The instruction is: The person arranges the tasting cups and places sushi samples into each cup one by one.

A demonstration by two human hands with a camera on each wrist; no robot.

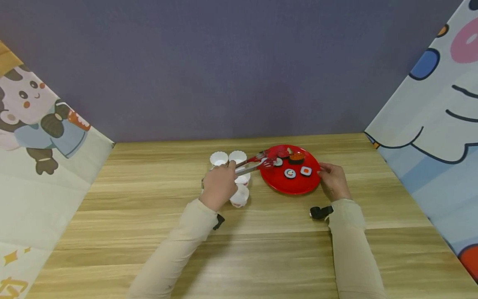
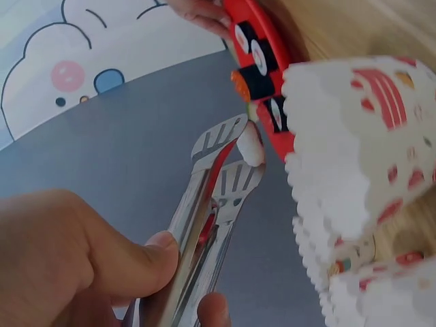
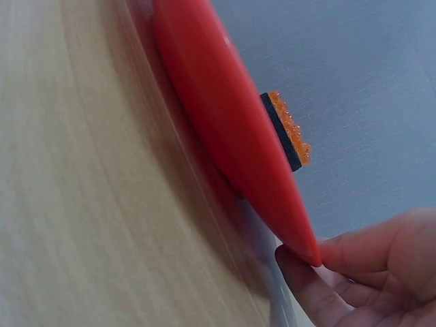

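My left hand (image 1: 219, 185) grips a pair of metal tongs (image 1: 248, 169), thumb along one arm in the left wrist view. Between the slotted tong tips is a small white oval sushi piece (image 2: 251, 144), its underside hidden. The tips are over the left edge of a red plate (image 1: 290, 189). My right hand (image 1: 335, 179) pinches the plate's right rim between thumb and fingers, clearest in the right wrist view. On the plate lie several toy sushi pieces, among them an orange roe sushi (image 1: 296, 158), a round roll (image 1: 289, 173) and a squarish roll (image 1: 306, 171).
Several white scalloped paper cups (image 1: 239, 197) with red prints stand under and around my left hand, left of the plate. The wooden table (image 1: 284, 257) meets a grey-blue wall panel (image 1: 239, 83) behind. Cartoon-printed sheets flank both sides.
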